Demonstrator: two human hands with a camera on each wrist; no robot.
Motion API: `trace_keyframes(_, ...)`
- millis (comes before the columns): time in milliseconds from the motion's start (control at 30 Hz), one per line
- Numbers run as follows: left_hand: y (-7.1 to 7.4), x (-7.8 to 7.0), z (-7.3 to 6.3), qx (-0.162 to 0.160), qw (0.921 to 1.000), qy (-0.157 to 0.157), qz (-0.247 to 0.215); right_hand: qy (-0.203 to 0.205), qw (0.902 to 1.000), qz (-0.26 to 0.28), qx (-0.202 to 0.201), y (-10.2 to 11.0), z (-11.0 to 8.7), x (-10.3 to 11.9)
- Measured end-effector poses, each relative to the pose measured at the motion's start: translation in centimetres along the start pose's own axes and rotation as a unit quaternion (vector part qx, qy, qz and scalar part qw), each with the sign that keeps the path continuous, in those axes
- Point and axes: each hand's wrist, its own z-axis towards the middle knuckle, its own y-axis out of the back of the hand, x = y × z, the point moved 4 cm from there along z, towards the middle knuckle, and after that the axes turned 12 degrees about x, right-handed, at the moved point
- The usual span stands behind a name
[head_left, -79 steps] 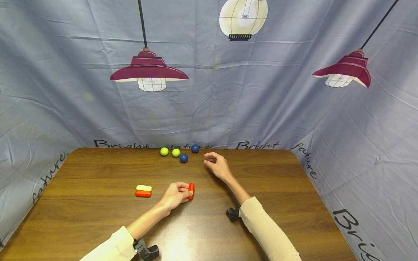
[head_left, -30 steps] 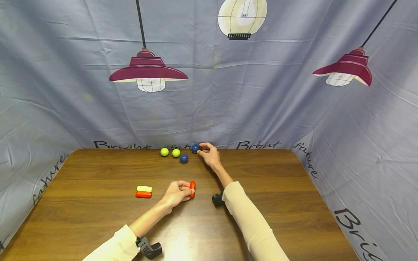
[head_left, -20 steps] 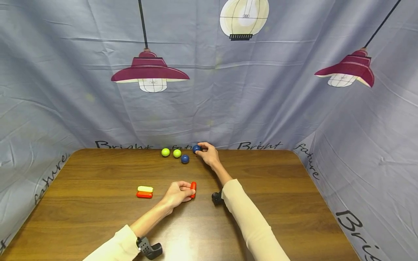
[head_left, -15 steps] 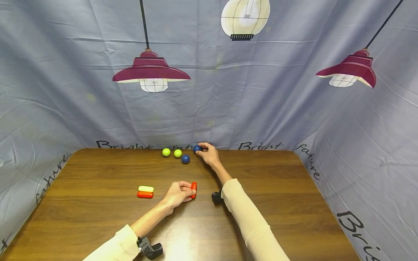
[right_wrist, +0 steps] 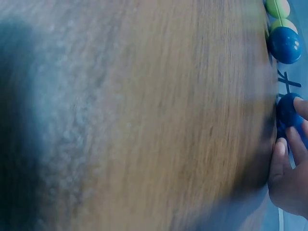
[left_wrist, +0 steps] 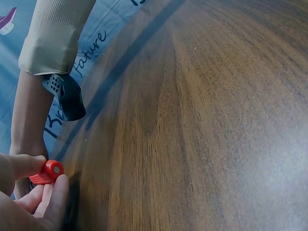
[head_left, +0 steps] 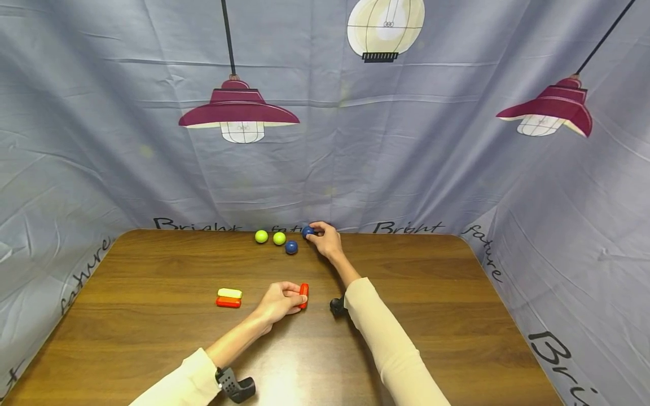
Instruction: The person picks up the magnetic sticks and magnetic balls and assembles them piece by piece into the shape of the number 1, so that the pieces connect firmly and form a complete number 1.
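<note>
In the head view my left hand [head_left: 278, 300] pinches a short red stick [head_left: 303, 295] upright between thumb and fingers, over the middle of the table. The left wrist view shows the stick's round end [left_wrist: 56, 169] with a pale grey dot in it. At the table's back edge, my right hand [head_left: 327, 241] holds a blue ball [head_left: 307, 232] between thumb and fingers. That ball [right_wrist: 288, 109] is partly covered by fingers in the right wrist view. A second blue ball [head_left: 291, 247] lies just left and in front of it.
Two yellow-green balls [head_left: 261, 236] sit left of the blue ones near the back edge. Left of my left hand, a yellow stick [head_left: 230, 293] and another red stick [head_left: 228, 303] lie side by side on the wooden table [head_left: 152, 338]. A printed grey curtain [head_left: 325, 169] hangs behind.
My right hand has moved left and away from me to the rear blue ball and taken hold of it. My left hand keeps holding the red stick nearly in place.
</note>
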Motion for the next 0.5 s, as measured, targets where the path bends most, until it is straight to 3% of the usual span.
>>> trace_keyframes(500, -0.05, -0.68, 0.04, -0.006, 1.0000, 0.000, -0.007, 0.003, 0.9993, 0.026, 0.026, 0.70, -0.38, -0.18)
